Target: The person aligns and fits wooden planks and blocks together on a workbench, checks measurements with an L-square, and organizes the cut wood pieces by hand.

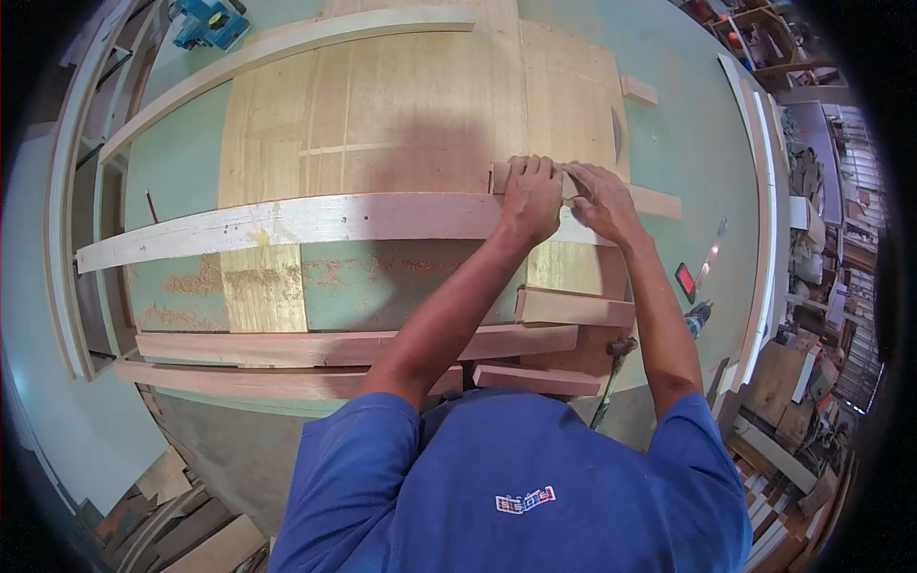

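Where the hands meet: the left hand curls its fingers over a small wooden block at the far edge of a pale board; the right hand bends just beside it, but whether it grips anything cannot be told.
Pale board: long, narrow and whitish, marked by small dark spots and a yellowish patch; it lies across the plywood, its right part under the hands.
Plywood: smooth, tan, faintly grained, crossed by a large soft shadow.
Worktop: flat and grey-green, strewn with reddish shavings.
Near edge: two long pinkish planks lie side by side, square-edged, with a short block by their right end.
Lettering: a small patch in red, white and blue sits on the blue shirt.
Tools: a hammer near the right forearm, a drill beyond it, a thin metal strip beside a red-and-black object, and a blue power tool at the far left.
In the way: both forearms cross the near timber; the hands hide the block's middle.
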`<action>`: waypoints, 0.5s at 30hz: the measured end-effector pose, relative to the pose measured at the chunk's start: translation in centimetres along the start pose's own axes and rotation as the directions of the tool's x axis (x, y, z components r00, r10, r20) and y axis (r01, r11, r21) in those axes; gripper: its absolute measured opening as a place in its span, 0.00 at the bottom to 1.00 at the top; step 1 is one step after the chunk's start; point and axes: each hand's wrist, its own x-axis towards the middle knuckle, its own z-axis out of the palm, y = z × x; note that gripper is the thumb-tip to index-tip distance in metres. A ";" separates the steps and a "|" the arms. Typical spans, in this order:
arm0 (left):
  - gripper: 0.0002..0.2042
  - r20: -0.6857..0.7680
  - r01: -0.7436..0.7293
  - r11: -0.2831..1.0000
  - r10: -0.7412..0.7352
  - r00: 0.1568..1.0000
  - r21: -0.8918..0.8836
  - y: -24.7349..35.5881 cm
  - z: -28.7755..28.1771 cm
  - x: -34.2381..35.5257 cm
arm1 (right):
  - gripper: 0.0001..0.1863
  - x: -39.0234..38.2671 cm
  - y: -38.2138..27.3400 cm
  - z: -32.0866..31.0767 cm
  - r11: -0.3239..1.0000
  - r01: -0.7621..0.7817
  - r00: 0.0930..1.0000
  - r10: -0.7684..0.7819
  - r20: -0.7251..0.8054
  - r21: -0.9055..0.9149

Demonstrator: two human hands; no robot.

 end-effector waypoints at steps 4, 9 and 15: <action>0.25 -0.018 -0.015 0.998 0.013 1.000 -0.058 -0.3 0.1 -0.1 | 0.31 0.0 0.1 0.2 1.000 -0.005 1.000 0.005 0.009 -0.005; 0.24 -0.130 -0.045 0.997 0.036 0.991 -0.069 -0.5 0.8 -0.2 | 0.31 0.2 0.2 0.2 1.000 0.009 1.000 -0.009 0.003 -0.013; 0.27 -0.104 -0.044 0.997 0.037 0.994 -0.060 -0.5 0.9 -0.3 | 0.33 0.3 -0.1 -0.1 0.999 -0.036 0.998 0.037 0.058 -0.006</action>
